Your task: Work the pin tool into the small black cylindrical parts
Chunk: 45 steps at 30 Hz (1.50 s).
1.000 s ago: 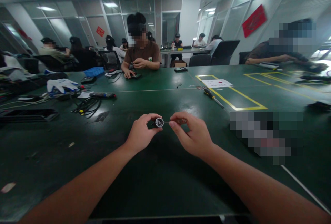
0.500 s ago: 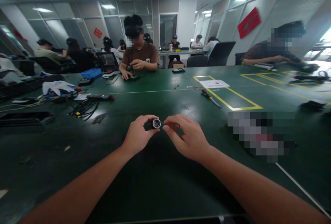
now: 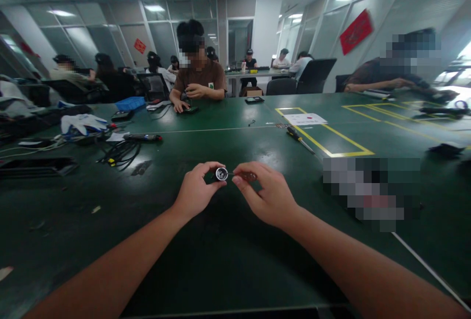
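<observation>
Between the thumb and fingers of my left hand point(image 3: 195, 189) is a small round part point(image 3: 221, 174), silver-rimmed with a dark hollow inside, its open face turned toward me. My right hand point(image 3: 268, 194) pinches a small screwdriver point(image 3: 248, 176) with a reddish-brown, see-through handle. Its thin metal shaft points left and reaches the right side of the rim; whether the tip sits in a screw is too small to tell. Both hands are above the green table point(image 3: 206, 260), close together.
A yellow-black screwdriver point(image 3: 294, 135) lies ahead right, near a white paper point(image 3: 306, 119) and yellow tape outlines. Coiled black cable point(image 3: 123, 154), a pen-like tool point(image 3: 143, 138) and white gloves point(image 3: 83, 125) lie left. A blurred-out object point(image 3: 362, 191) is at right. A co-worker point(image 3: 200, 78) sits opposite.
The round part has tilted slightly and shifted a little up and left. More of the screwdriver's brown handle shows in my right hand. Both grips stay the same.
</observation>
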Each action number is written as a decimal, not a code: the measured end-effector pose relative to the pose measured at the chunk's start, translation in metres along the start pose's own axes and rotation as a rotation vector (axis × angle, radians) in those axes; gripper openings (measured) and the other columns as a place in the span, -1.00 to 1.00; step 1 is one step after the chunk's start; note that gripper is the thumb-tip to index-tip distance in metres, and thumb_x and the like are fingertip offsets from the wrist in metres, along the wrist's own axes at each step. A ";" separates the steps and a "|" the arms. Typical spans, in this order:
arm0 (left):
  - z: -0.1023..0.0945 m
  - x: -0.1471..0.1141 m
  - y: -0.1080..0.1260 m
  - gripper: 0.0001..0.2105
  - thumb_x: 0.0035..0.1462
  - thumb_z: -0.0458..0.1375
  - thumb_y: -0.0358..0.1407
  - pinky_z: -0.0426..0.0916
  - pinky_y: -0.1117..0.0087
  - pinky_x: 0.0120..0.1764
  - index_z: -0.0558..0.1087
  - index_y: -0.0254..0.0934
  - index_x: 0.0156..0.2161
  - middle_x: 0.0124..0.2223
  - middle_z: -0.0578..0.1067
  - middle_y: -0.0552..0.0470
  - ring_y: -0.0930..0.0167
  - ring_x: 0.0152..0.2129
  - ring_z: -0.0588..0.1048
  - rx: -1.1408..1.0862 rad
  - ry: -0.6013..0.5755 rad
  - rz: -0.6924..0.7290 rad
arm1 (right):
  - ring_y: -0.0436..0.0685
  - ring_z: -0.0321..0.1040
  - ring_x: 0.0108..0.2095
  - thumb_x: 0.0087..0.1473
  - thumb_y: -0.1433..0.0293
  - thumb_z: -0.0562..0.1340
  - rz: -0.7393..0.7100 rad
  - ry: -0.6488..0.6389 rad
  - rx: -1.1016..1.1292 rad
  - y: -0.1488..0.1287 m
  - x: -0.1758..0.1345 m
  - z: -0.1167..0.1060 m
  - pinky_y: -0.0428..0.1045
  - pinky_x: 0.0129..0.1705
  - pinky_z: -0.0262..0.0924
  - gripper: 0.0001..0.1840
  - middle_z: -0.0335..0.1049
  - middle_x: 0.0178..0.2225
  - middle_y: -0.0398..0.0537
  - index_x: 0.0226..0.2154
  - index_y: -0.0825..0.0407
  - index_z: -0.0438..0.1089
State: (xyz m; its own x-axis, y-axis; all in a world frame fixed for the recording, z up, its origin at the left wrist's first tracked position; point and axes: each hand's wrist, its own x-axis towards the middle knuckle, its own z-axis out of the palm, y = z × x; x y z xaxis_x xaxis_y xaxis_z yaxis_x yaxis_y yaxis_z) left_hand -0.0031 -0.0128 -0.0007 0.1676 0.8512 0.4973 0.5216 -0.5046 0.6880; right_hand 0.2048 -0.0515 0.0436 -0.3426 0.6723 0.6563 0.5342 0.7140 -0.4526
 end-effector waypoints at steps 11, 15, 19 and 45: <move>-0.004 0.002 0.002 -0.69 0.10 0.35 -0.38 0.41 0.17 0.06 0.57 -0.12 -0.03 -0.04 0.60 0.01 0.27 -0.05 0.55 0.068 0.032 0.045 | 0.12 0.49 -0.29 0.30 0.36 0.19 0.000 0.014 0.015 -0.001 -0.001 -0.002 0.02 -0.21 0.34 -0.89 0.54 -0.26 -0.05 -0.15 -0.04 0.43; -0.004 0.001 0.003 -0.70 0.10 0.36 -0.37 0.42 0.19 0.05 0.57 -0.12 -0.03 -0.05 0.61 0.02 0.28 -0.07 0.56 0.074 0.036 0.064 | 0.14 0.47 -0.28 0.29 0.38 0.19 -0.002 -0.014 -0.007 0.000 0.000 -0.001 0.03 -0.22 0.32 -0.89 0.53 -0.26 -0.03 -0.15 -0.04 0.42; -0.005 0.001 0.003 -0.70 0.10 0.36 -0.37 0.42 0.22 0.04 0.57 -0.12 -0.03 -0.05 0.61 0.02 0.29 -0.08 0.56 0.087 0.031 0.071 | 0.13 0.47 -0.28 0.28 0.40 0.19 -0.009 -0.023 -0.005 0.000 0.000 -0.001 0.03 -0.22 0.31 -0.88 0.53 -0.26 -0.02 -0.15 -0.02 0.43; -0.006 0.002 0.004 -0.69 0.07 0.34 -0.49 0.43 0.18 0.06 0.56 -0.15 -0.08 -0.05 0.61 0.02 0.30 -0.06 0.56 0.070 0.061 0.139 | 0.05 0.46 -0.34 0.27 0.43 0.22 -0.091 0.002 0.041 -0.002 0.000 0.000 -0.05 -0.28 0.30 -0.91 0.53 -0.31 -0.06 -0.18 0.04 0.45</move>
State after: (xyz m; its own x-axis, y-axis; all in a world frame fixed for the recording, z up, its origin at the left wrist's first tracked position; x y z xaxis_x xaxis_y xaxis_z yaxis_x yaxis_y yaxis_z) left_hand -0.0054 -0.0141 0.0062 0.1926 0.7624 0.6178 0.5545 -0.6040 0.5725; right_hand 0.2041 -0.0531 0.0448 -0.3866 0.6043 0.6967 0.4691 0.7793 -0.4155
